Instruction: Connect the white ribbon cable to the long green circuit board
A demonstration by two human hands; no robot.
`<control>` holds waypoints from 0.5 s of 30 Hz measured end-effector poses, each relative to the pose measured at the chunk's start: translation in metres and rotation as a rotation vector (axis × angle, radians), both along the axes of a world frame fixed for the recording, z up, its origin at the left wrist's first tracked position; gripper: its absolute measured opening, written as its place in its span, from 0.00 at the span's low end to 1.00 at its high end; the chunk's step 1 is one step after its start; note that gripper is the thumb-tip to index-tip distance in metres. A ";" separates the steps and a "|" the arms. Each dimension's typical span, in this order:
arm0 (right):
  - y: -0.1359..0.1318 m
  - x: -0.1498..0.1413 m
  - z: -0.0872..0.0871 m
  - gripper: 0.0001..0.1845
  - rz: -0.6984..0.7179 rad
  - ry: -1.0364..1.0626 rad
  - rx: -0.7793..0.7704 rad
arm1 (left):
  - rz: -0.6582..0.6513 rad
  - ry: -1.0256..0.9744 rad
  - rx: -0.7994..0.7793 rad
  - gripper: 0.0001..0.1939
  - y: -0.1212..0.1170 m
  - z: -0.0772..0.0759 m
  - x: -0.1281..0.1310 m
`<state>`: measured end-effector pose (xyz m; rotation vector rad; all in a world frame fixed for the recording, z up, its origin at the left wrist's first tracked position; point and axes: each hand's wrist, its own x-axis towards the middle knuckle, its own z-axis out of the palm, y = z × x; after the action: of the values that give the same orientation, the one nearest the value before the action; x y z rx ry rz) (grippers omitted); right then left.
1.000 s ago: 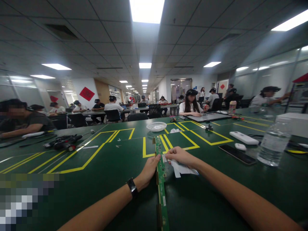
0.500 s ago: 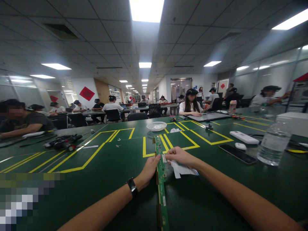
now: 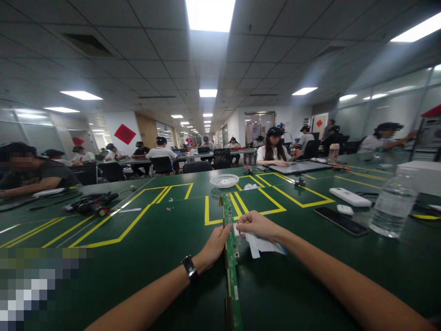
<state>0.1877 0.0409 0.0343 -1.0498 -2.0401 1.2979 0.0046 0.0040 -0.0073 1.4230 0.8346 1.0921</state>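
A long, narrow green circuit board (image 3: 233, 271) runs away from me in the middle of the head view, its near end cut off by the bottom edge. My left hand (image 3: 214, 244) grips it from the left side, thumb on top. At the board's right edge, my right hand (image 3: 259, 224) pinches a white flat ribbon cable (image 3: 255, 249). The cable's folded length hangs below the fingers and shows a blue tip at the right. Its other end lies against the board near my left thumb; whether it sits in a connector is hidden by the fingers.
On the green table (image 3: 155, 285) with yellow tape lines stands a white basket (image 3: 224, 181). To the right are a phone (image 3: 340, 220), a white power bank (image 3: 350, 196) and a water bottle (image 3: 394, 207). Dark cables (image 3: 91, 203) lie left. A person (image 3: 274, 149) sits opposite.
Both hands keep their hold on the board and the cable. The hanging part of the ribbon cable has shifted slightly downward and to the right.
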 end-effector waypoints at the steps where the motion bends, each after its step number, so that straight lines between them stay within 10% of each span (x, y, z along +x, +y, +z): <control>1: 0.000 0.000 0.000 0.14 0.001 0.003 0.000 | -0.002 0.004 0.005 0.26 0.000 0.000 0.000; 15: 0.015 0.014 -0.003 0.18 -0.016 -0.021 -0.050 | 0.105 0.030 0.004 0.32 0.004 -0.003 0.001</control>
<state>0.2020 0.0557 0.0314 -1.1042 -2.0196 1.3420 0.0053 0.0081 -0.0100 1.4146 0.9377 1.1547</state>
